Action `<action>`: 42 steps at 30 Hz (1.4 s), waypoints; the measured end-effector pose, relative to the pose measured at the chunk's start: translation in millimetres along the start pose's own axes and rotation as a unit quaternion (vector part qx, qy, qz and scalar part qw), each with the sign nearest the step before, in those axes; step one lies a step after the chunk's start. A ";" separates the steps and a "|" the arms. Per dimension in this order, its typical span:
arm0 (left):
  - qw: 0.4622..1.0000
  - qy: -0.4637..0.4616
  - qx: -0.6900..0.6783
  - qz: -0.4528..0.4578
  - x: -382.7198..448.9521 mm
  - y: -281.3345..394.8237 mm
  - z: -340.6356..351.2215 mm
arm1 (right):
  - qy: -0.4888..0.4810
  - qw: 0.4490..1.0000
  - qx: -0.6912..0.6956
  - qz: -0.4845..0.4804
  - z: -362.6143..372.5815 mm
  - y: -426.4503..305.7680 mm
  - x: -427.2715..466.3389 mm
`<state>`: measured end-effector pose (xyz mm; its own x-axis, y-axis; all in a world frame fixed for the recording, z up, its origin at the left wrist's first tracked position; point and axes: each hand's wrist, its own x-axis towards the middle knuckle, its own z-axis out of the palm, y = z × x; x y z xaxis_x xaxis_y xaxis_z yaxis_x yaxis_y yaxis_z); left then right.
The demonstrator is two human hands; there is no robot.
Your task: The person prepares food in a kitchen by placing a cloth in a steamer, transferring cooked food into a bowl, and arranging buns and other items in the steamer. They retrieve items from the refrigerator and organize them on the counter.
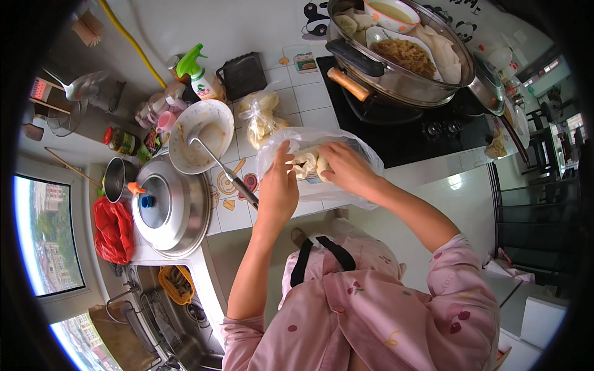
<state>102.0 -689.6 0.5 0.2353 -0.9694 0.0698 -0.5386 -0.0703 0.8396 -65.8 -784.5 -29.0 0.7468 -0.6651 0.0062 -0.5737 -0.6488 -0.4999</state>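
Observation:
A translucent plastic bag (362,139) lies spread at the counter's front edge, with pale steamed-bread-like pieces inside its opening. My right hand (348,167) reaches into the bag from the right, its fingers curled over a pale rolled piece (322,168). Beside that roll is a torn-looking pale piece (302,166) with a dark hollow. At the bag's left side, my left hand (280,185) has its fingertips near this piece; whether they pinch the plastic is unclear. Just behind stands a knotted clear bag (261,118) holding more pale food.
A ladle (227,171) rests in a used white bowl (178,155), its handle reaching near my left forearm. Left are a domed metal lid (181,227) and a sink (209,341). On the black cooktop (380,148) sits a large steamer pot (413,92) with food.

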 end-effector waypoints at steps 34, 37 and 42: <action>0.991 0.015 0.135 0.006 4.3 -17.3 -24.3 | -0.034 0.994 -0.100 -0.038 55.1 15.8 59.7; 0.989 0.010 0.146 -0.001 4.4 -19.9 -24.5 | -0.087 0.994 -0.061 -0.016 19.8 -6.1 62.0; 0.985 0.018 0.168 0.024 7.8 -15.6 -24.1 | -0.101 0.994 0.018 0.020 3.3 -12.9 60.8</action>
<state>131.8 -690.4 0.9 0.2286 -0.9650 0.1286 -0.7861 -0.1050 0.6091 -11.9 -815.4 -25.0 0.7782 -0.5995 -0.1870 -0.5945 -0.6074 -0.5269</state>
